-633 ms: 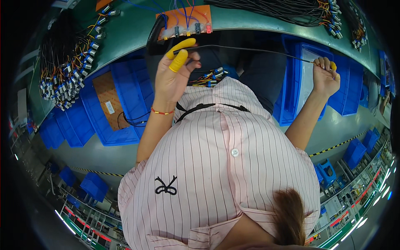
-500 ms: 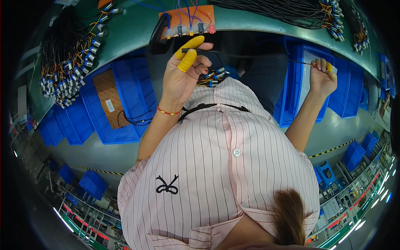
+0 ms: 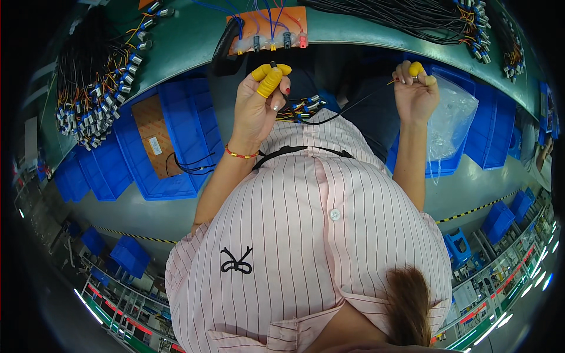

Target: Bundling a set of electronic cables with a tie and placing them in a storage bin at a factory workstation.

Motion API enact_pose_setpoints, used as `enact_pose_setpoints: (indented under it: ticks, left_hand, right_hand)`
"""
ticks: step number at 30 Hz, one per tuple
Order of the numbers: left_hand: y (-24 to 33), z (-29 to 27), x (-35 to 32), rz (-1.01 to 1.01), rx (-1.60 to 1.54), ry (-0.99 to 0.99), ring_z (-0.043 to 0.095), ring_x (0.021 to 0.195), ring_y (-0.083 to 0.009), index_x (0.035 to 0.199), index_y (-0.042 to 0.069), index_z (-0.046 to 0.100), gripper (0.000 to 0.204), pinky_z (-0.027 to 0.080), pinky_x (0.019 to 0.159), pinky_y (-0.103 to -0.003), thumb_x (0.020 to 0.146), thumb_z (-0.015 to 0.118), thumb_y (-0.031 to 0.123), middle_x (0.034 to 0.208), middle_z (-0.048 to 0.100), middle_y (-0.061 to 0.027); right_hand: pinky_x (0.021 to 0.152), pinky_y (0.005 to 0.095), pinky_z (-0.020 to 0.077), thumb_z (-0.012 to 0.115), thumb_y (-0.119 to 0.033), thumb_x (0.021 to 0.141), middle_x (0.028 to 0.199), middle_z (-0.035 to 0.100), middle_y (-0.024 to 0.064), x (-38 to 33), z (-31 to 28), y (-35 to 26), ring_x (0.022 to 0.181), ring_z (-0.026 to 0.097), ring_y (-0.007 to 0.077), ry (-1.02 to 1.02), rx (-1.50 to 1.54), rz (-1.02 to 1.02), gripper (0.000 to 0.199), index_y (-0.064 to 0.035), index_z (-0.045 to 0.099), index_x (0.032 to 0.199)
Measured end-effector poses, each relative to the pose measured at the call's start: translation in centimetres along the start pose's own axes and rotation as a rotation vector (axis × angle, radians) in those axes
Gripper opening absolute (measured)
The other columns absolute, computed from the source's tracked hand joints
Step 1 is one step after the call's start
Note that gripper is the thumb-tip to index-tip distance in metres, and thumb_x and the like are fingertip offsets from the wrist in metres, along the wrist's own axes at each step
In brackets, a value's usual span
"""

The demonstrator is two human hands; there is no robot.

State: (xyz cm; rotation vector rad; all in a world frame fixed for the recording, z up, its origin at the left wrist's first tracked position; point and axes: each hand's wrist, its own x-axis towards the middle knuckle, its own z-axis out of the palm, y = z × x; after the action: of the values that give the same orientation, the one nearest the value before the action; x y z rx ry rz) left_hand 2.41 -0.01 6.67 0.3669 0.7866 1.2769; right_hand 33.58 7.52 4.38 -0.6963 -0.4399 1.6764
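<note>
Black cable (image 3: 322,122) sagging over the lap, beyond the tabletop's (image 3: 347,30) near edge; left hand (image 3: 252,112) pinching one end, right hand (image 3: 415,101) pinching the other; orange board (image 3: 253,27) along that edge, connector bundle (image 3: 106,112) at the left end

The cable (image 3: 325,121) is black, finger cots (image 3: 269,83) yellow.

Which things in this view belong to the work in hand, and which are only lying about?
Work in hand:
black cable
left hand, pinching one end
right hand, seemingly pinching the other

Apparently just lying about, untouched:
blue bin
brown cardboard inside it
clear plastic, right side
</note>
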Motion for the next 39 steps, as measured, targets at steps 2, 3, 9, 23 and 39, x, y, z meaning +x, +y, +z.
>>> enact_pose_setpoints:
  ticks: [2, 3, 9, 23, 39]
  left_hand:
    - [0.0, -0.1, 0.3, 0.007, -0.007, 0.005, 0.044, 0.054, -0.0041, 0.113, -0.006, 0.061, 0.027, 0.036, 0.053, -0.017, 0.100, 0.054, 0.016, 0.083, 0.061, -0.0087]
    - [0.0, -0.1, 0.4, 0.010, -0.011, 0.007, 0.045, 0.056, -0.0051, 0.113, -0.006, 0.062, 0.027, 0.037, 0.053, -0.017, 0.100, 0.054, 0.015, 0.084, 0.062, -0.0092]
    - [0.2, 0.6, 0.9, 0.054, -0.031, 0.006, 0.048, 0.059, -0.0053, 0.118, -0.007, 0.058, 0.028, 0.040, 0.056, -0.019, 0.102, 0.049, 0.014, 0.089, 0.063, -0.0085]
    - [0.9, -0.2, 1.3, 0.011, 0.083, 0.042, 0.042, 0.052, -0.0018, 0.114, -0.005, 0.059, 0.022, 0.032, 0.050, -0.017, 0.099, 0.052, 0.011, 0.085, 0.060, -0.0097]
    - [1.6, 1.1, 1.7, -0.071, -0.216, 0.103, 0.032, 0.049, 0.0006, 0.113, -0.010, 0.053, 0.025, 0.030, 0.048, -0.013, 0.101, 0.044, 0.011, 0.077, 0.048, -0.0055]
  right_hand:
    - [0.072, 0.0311, 0.0313, 0.046, -0.019, 0.076, 0.067, 0.040, 0.0070, 0.1, 0.3, 0.4, 0.068, 0.036, 0.0177, -0.026, -0.036, -0.001, 0.014, -0.0053, 0.047, 0.071]
    - [0.072, 0.0313, 0.0314, 0.046, -0.019, 0.076, 0.067, 0.040, 0.0070, 0.1, 0.8, 0.5, 0.069, 0.037, 0.0178, 0.056, -0.036, -0.014, 0.015, -0.0048, 0.047, 0.072]
    - [0.074, 0.0315, 0.0324, 0.048, -0.018, 0.077, 0.069, 0.043, 0.0079, 0.4, -0.8, -0.2, 0.070, 0.040, 0.0189, -0.038, -0.021, -0.014, 0.018, -0.0007, 0.053, 0.078]
    - [0.076, 0.0321, 0.0320, 0.049, -0.019, 0.076, 0.069, 0.043, 0.0075, 0.5, -1.5, -0.5, 0.071, 0.038, 0.0188, 0.099, 0.077, 0.069, 0.021, 0.0000, 0.056, 0.081]
    - [0.076, 0.0328, 0.0323, 0.048, -0.018, 0.077, 0.069, 0.042, 0.0073, 0.7, -0.8, -0.3, 0.071, 0.038, 0.0189, 0.159, 0.031, 0.085, 0.015, -0.0039, 0.051, 0.075]
